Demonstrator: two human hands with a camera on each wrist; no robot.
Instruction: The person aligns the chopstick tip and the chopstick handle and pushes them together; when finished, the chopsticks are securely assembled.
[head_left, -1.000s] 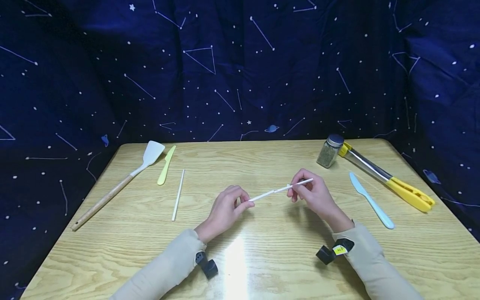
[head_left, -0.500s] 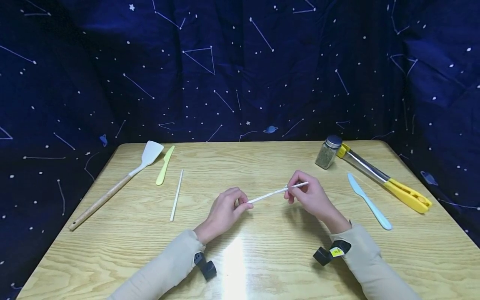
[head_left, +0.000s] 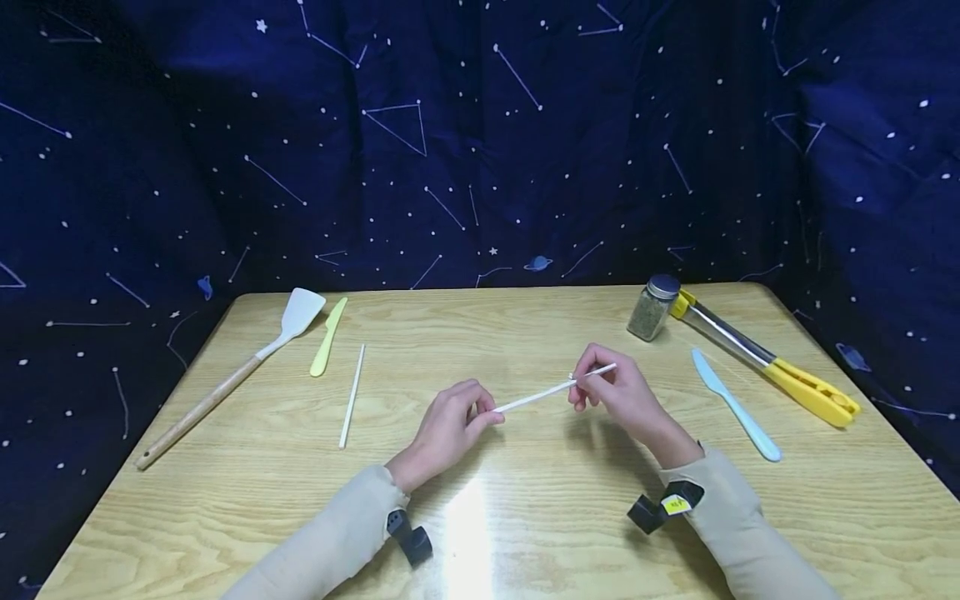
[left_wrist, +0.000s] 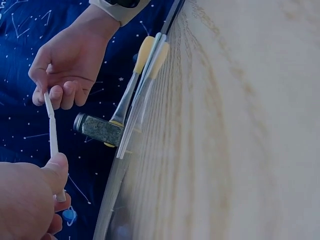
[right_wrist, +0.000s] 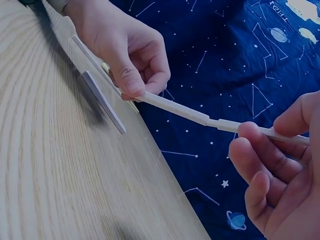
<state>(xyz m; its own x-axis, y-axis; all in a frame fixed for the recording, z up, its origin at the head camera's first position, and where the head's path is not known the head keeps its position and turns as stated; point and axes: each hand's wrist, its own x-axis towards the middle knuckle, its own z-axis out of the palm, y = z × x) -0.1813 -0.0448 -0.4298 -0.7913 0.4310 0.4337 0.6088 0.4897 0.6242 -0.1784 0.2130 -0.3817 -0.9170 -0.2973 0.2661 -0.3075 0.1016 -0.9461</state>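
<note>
My left hand pinches the near-left end of a slim white stick between thumb and fingers. My right hand pinches its other length, whose tip sticks out beyond the fingers. The stick is held slanting, above the table. In the right wrist view, two lengths of the white stick meet at a narrow stepped joint between the hands, slightly bent there. Whether one goes inside the other I cannot tell. A tiny white bit shows by the right fingertips. Another slim white stick lies on the table, left of the hands.
On the left lie a white spatula with a wooden handle and a yellow knife. To the right are a light-blue knife, yellow-handled tongs and a spice jar. A dark starry cloth hangs behind the wooden table.
A second ago the two lengths stood slightly offset where they meet; now they line up more closely. The right hand has moved a little left and down, nearer the left hand.
</note>
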